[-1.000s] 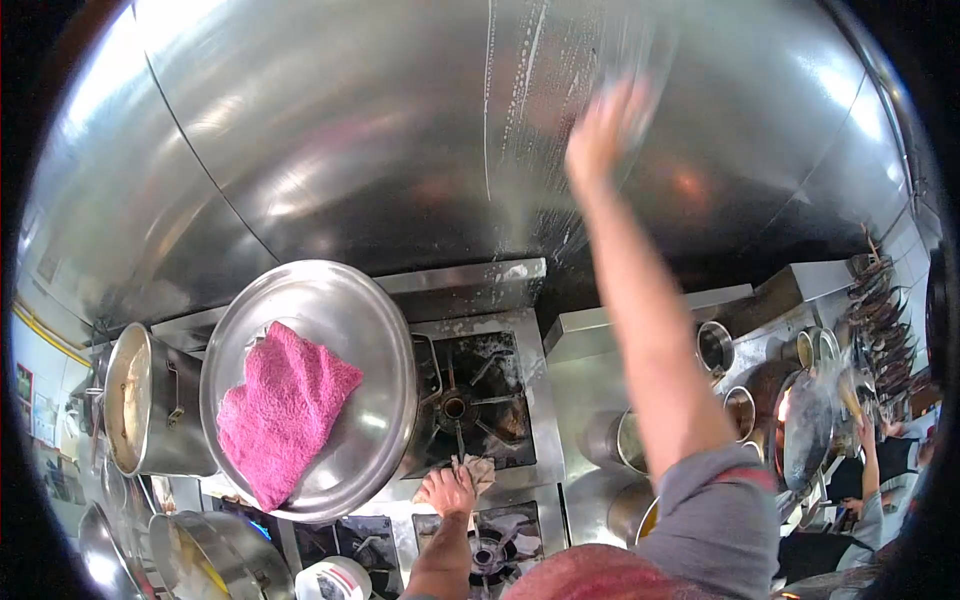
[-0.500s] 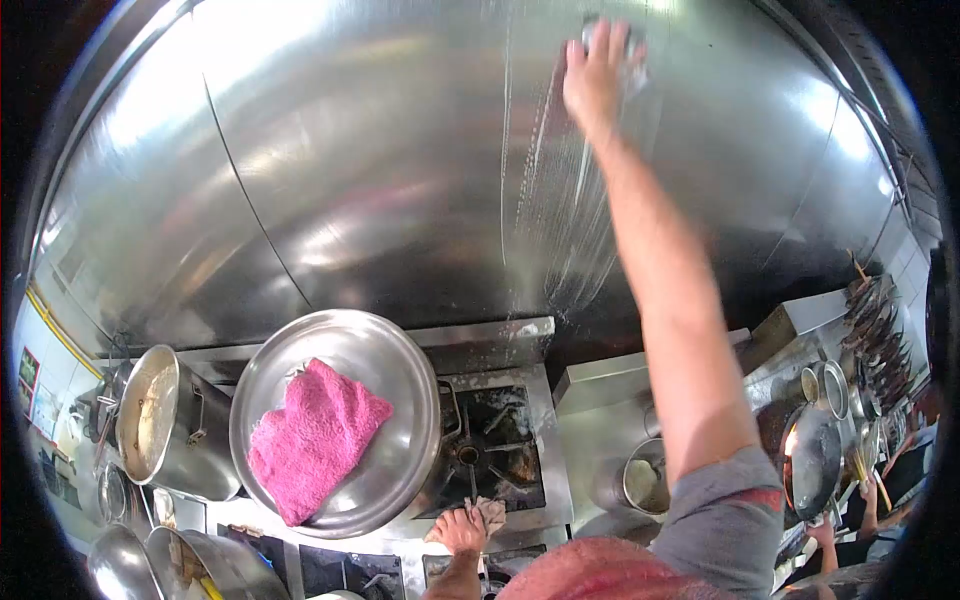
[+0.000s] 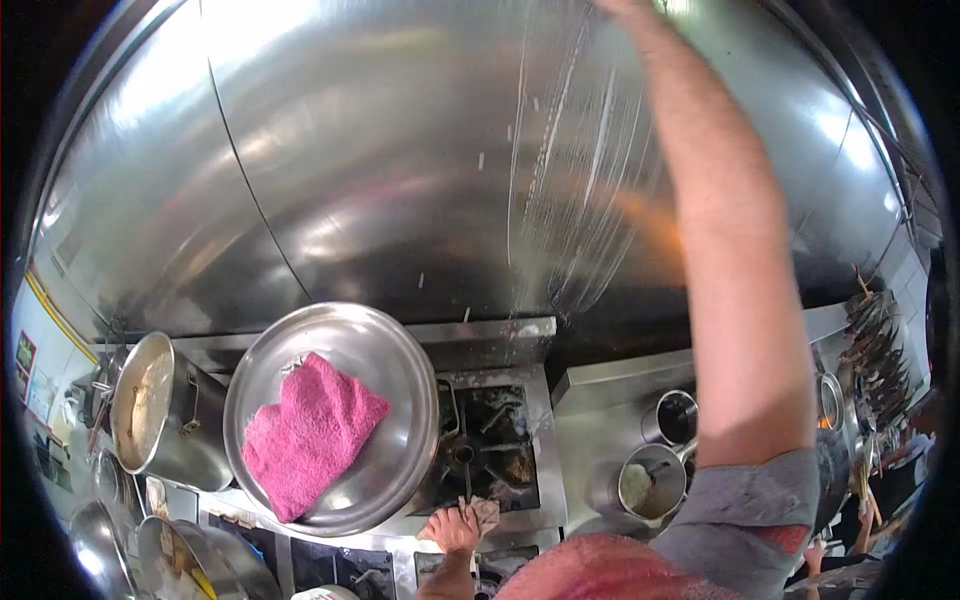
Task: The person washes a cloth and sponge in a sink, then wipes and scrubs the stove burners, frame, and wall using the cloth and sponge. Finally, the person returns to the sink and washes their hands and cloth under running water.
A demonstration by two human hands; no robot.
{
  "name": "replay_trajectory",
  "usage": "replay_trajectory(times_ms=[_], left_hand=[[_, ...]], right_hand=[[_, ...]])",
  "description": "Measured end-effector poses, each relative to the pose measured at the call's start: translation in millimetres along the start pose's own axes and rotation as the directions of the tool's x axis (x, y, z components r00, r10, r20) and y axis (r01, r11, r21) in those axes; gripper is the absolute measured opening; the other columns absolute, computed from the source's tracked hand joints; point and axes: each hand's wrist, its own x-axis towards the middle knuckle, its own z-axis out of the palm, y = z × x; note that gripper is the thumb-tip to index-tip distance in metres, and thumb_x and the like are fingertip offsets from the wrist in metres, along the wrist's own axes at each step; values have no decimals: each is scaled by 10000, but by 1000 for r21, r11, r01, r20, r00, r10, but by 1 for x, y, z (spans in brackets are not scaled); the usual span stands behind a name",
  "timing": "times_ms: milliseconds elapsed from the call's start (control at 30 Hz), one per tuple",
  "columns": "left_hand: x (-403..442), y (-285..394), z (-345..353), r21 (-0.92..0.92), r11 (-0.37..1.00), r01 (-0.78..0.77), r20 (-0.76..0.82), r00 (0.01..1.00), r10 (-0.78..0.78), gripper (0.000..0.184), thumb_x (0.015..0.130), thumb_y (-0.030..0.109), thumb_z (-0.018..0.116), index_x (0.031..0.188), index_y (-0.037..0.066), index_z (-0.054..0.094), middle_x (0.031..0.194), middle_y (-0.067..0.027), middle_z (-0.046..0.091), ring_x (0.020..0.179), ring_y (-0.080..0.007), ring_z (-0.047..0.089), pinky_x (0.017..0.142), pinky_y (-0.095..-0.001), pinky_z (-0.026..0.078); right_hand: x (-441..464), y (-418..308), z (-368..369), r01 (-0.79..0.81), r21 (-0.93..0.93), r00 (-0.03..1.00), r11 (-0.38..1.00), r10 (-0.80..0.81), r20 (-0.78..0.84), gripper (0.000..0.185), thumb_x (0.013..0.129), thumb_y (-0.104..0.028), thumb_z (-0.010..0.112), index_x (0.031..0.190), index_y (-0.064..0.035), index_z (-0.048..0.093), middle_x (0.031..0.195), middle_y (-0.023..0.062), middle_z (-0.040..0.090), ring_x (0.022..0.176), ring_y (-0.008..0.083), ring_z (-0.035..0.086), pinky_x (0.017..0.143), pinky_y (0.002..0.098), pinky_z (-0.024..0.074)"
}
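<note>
Step in hand, as judged: wiping of the steel wall [image 3: 400, 120] behind the burner [image 3: 500, 428]; suds streaks [image 3: 600, 145] run down the wall below the right hand [image 3: 624, 5]; this hand is cut off by the upper edge of the view; its finger state, and whether it holds anything, cannot be told. The left hand [image 3: 455, 528] rests over a brown cloth [image 3: 485, 514] at the burner's front edge; whether the fingers are clamped on it cannot be told. The next move probably calls for overlapping strokes down the streaks, clear of the pink towel [image 3: 315, 435] on the round steel tray [image 3: 398, 420].
</note>
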Motion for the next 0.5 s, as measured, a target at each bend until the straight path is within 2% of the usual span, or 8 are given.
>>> replay_trajectory(times_ms=[33,67,133,200,300,333,400,500], left_hand=[[1,-4,11,-6,1000,-18,-40,999,18,315,793,398,553,742,88,544,865,-127,532,878,-339,474,795,-486,322],[-6,-10,18,-10,999,-35,-76,996,34,306,798,390,552,739,90,541,862,-126,531,875,-335,475,796,-479,328],[-4,-6,10,25,999,-39,-51,998,40,292,808,380,548,743,95,545,857,-121,530,877,-330,475,802,-465,333],[-4,-8,15,24,999,-24,-32,999,24,298,812,392,539,767,99,564,885,-113,537,896,-326,472,806,-470,328],[-6,-7,18,52,998,19,39,999,-21,328,819,417,517,785,95,571,927,-117,542,935,-329,469,830,-482,317],[-5,-6,17,26,998,52,75,996,-54,343,821,428,506,791,94,573,945,-123,541,957,-332,464,847,-488,308],[-5,-6,19,9,997,83,115,990,-83,358,824,440,495,797,92,574,963,-129,541,980,-336,460,864,-494,300],[-8,-12,25,20,999,25,53,998,-26,354,814,436,510,813,88,578,951,-140,533,960,-343,456,854,-497,300]], right_hand=[[-9,6,-32,-208,29,966,978,201,161,434,830,-50,431,1260,6,420,1278,223,443,1184,379,421,1020,445,304],[-22,33,-16,-175,-132,984,976,176,-2,427,849,-56,415,1272,6,401,1290,217,433,1203,360,405,1013,433,315],[-45,50,-3,-72,-270,995,960,51,-85,440,867,-77,412,1299,-5,375,1333,205,398,1230,351,374,1016,436,313],[-132,30,14,-234,-100,970,967,225,-96,443,879,-143,437,1295,-4,379,1357,196,368,1252,356,337,1022,441,303],[-325,-78,-19,-425,-180,890,887,446,94,500,895,-160,464,1367,-79,320,1420,210,265,1315,446,185,1053,561,189],[-405,-100,-13,-483,-91,859,871,491,147,532,879,-157,481,1361,-20,302,1429,224,229,1329,459,137,1053,598,133],[-537,-140,-25,-492,-16,763,870,440,473,593,846,-153,547,1349,31,290,1433,257,184,1293,546,94,1045,619,126],[-522,-129,-28,-410,-39,779,911,372,504,605,835,-159,566,1348,23,302,1437,244,185,1280,569,82,1036,638,125]])
